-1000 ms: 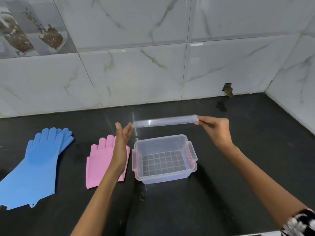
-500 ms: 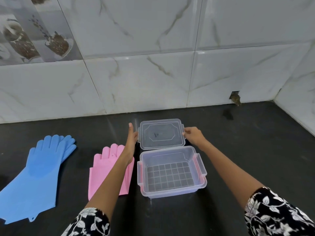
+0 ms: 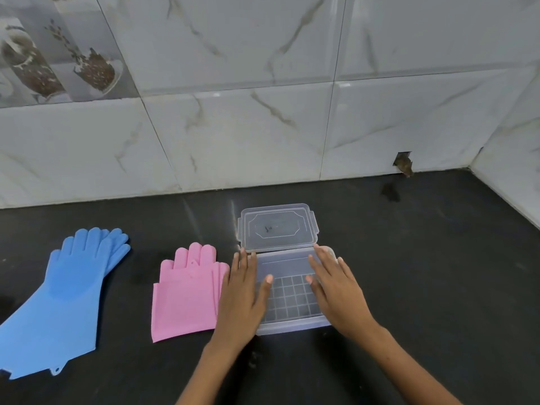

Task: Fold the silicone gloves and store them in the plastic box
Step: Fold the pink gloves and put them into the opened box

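Note:
A clear plastic box (image 3: 292,324) with a grid floor stands open on the black counter. Its clear lid (image 3: 277,226) lies flat just behind it. My left hand (image 3: 244,293) hovers over the box's left side with straight fingers, holding nothing. Over the right side, my right hand (image 3: 336,285) is spread the same way and is empty. Pink silicone gloves (image 3: 187,293) lie stacked flat just left of the box. Blue silicone gloves (image 3: 64,296) lie stacked further left, cuffs toward me.
The black counter (image 3: 423,273) runs back to a marble-tiled wall (image 3: 263,127) and a side wall at the right. A small hole (image 3: 403,163) with debris sits at the wall's base, back right.
Both hands set the lid down on the counter behind the box, let go of it and drew back over the box.

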The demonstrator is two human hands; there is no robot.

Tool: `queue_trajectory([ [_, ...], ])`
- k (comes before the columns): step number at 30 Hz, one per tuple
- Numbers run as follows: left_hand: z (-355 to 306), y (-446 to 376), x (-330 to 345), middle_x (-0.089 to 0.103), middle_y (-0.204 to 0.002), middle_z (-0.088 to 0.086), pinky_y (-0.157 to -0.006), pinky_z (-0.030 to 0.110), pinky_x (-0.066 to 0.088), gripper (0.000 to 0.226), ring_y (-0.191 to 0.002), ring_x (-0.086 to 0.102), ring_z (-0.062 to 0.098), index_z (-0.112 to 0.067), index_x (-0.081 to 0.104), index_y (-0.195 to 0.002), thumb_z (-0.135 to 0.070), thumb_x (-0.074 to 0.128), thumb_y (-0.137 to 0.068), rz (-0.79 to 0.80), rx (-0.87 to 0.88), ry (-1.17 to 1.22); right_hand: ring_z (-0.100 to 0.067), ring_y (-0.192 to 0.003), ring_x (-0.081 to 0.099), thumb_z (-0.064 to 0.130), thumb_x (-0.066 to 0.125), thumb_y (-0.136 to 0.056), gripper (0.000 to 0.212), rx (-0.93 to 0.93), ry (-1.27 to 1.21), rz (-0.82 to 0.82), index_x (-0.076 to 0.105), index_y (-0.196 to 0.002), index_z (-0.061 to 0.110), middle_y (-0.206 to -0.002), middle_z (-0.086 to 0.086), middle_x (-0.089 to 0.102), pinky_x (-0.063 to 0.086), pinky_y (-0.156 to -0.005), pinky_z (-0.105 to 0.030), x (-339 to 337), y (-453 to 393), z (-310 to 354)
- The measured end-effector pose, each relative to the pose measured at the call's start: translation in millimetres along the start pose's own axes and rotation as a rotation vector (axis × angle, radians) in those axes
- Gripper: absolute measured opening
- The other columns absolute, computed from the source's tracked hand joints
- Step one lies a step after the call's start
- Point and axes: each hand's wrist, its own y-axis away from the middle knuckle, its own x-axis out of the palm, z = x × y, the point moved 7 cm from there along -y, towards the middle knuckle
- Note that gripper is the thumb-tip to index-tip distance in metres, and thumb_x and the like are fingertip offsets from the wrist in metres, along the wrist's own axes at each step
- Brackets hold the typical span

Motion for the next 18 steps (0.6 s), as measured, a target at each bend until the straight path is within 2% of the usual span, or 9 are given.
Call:
queue_trajectory([
  [2, -0.1, 4.5, 9.1, -0.024, -0.152, -0.014, -0.114, 0.024, -0.012, 0.068, -0.137, -0.027, -0.002, -0.029, -0.012, -0.146, -0.058, 0.016, -0.092, -0.014, -0.026, -0.075, -0.011, -0.147, -0.003, 0.044, 0.018, -0.100, 0.055, 0.012, 0.060, 0.009, 0.012, -0.150, 0.022, -0.160, 0.004, 0.002, -0.008, -0.114, -0.026, 4.4, 2.1, -2.2],
  [4, -2.2, 2.8, 11.6, -0.023, -0.152, -0.013, -0.115, 0.024, -0.011, 0.066, -0.136, -0.026, -0.002, -0.028, -0.014, -0.145, -0.055, 0.017, -0.094, -0.061, -0.035, -0.109, -0.012, -0.146, -0.003, 0.045, 0.018, -0.100, 0.056, 0.010, 0.076, 0.009, 0.010, -0.150, 0.020, -0.159, 0.004, 0.002, -0.008, -0.113, -0.027, 4.2, 0.1, -4.9],
  [11, -24.9, -23.8, 22.0, -0.003, -0.159, -0.002, -0.115, 0.025, -0.010, 0.065, -0.145, -0.006, 0.008, -0.017, 0.002, -0.150, -0.049, 0.022, -0.097, -0.112, 0.082, -0.209, -0.009, -0.146, 0.000, 0.044, 0.021, -0.100, 0.058, 0.070, 0.116, -0.026, 0.007, -0.150, 0.019, -0.159, 0.005, 0.003, -0.004, -0.115, -0.027, -1.8, -9.1, -34.1],
  [18, -48.5, -45.9, 39.4, 0.001, -0.160, 0.004, -0.116, 0.029, -0.004, 0.065, -0.147, -0.001, 0.015, -0.014, 0.004, -0.150, -0.045, 0.026, -0.099, -0.093, 0.109, -0.220, -0.011, -0.147, 0.004, 0.041, 0.024, -0.100, 0.057, 0.085, 0.139, -0.048, 0.010, -0.150, 0.016, -0.159, 0.002, 0.007, 0.001, -0.117, -0.028, -11.4, -18.8, -63.9],
])
